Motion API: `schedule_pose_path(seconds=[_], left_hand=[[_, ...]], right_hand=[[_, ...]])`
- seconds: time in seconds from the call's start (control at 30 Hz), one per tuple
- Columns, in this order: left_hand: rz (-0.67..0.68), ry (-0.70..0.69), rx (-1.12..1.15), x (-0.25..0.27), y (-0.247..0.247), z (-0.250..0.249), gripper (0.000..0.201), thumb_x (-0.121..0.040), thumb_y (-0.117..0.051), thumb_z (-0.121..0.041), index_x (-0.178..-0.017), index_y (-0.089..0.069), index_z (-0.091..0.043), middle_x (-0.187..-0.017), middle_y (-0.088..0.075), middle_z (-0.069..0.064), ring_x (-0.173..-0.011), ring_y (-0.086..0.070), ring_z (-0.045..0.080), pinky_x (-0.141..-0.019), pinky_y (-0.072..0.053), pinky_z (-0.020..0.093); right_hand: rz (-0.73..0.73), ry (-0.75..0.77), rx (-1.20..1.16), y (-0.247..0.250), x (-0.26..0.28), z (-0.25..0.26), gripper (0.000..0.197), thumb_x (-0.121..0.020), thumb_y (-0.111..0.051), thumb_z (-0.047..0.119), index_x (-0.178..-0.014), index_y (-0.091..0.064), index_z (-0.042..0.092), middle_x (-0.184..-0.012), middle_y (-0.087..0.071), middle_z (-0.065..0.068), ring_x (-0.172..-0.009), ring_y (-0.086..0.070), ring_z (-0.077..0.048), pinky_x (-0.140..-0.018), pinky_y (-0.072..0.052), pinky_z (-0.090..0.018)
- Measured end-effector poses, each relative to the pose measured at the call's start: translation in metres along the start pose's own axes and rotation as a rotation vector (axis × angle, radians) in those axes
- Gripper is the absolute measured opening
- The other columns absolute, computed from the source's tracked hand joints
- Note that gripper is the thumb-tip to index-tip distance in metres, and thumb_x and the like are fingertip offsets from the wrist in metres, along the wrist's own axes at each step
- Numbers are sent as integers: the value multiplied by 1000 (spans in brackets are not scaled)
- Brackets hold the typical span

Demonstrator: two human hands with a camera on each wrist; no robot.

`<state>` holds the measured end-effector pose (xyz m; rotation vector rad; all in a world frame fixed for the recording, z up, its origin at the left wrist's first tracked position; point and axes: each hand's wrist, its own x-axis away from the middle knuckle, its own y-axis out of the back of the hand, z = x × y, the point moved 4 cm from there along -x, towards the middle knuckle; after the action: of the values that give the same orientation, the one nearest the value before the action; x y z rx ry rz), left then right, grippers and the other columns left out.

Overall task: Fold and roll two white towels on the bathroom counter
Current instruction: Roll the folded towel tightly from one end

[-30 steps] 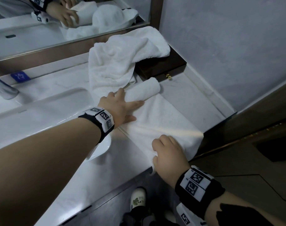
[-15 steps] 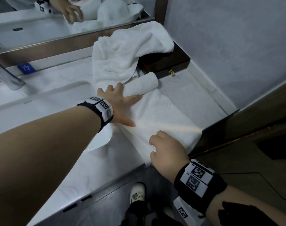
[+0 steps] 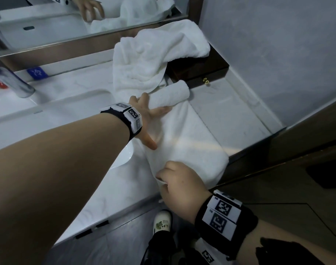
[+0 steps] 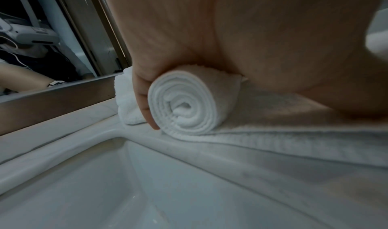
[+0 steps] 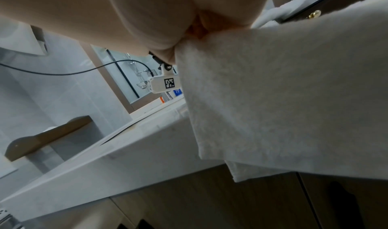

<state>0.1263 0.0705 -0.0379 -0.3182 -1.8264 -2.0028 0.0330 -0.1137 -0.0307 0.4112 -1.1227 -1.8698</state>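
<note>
A white towel (image 3: 190,142) lies folded in a long strip on the marble counter (image 3: 109,188), its far end wound into a tight roll (image 3: 170,94). My left hand (image 3: 150,117) clasps the roll's left end; in the left wrist view a finger (image 4: 144,103) curls round the back of the roll (image 4: 184,103), and the thumb lies on the flat part. My right hand (image 3: 175,180) pinches the strip's near end, which hangs over the counter's front edge (image 5: 283,99). A second white towel (image 3: 153,60) lies crumpled behind, draped partly over a dark wooden box (image 3: 205,71).
The sink basin (image 3: 54,115) and a chrome faucet (image 3: 14,81) lie to the left, with a mirror (image 3: 48,25) behind. A blue tag (image 3: 37,73) stands at the backsplash. A grey wall (image 3: 268,54) bounds the counter on the right. Below the front edge is a shoe (image 3: 162,220).
My left hand went from lying flat against the roll to clasping it, fingers round its far side. The right hand keeps its pinch on the near end.
</note>
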Motion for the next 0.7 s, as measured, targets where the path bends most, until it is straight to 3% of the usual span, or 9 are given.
schedule_pose_path(seconds=[0.13,0.37,0.6,0.7], left_hand=[[9,2,5,-2,1,0,135,-19,-61,-89,-130,16,-74,-126,-19,6,-109,-34,34,-62,-39,40],[4,-10,20,-5,0,1,137,-18,-62,-89,-129,19,-75,-121,-20,5,-106,-33,33,-60,-37,40],[-12,-15,30,-5,-1,1,137,-15,-61,-88,-128,15,-76,-119,-21,4,-105,-35,33,-57,-39,40],[-22,-15,18,-6,-2,0,137,-15,-60,-89,-129,15,-77,-117,-22,4,-102,-35,32,-60,-41,41]], right_hand=[[30,59,1,-9,-3,3,9,-68,-56,4,-73,-64,4,-79,-56,-12,-77,-54,-33,-64,-47,-36],[77,8,58,-21,0,-16,24,-75,-51,12,-95,-65,10,-94,-58,-6,-90,-53,-29,-72,-50,-39],[52,114,114,-20,9,-17,11,-71,-58,25,-78,-54,17,-78,-52,1,-77,-52,-23,-57,-44,-33],[78,119,128,-19,11,-25,14,-75,-61,30,-85,-59,20,-82,-52,2,-82,-52,-23,-61,-46,-36]])
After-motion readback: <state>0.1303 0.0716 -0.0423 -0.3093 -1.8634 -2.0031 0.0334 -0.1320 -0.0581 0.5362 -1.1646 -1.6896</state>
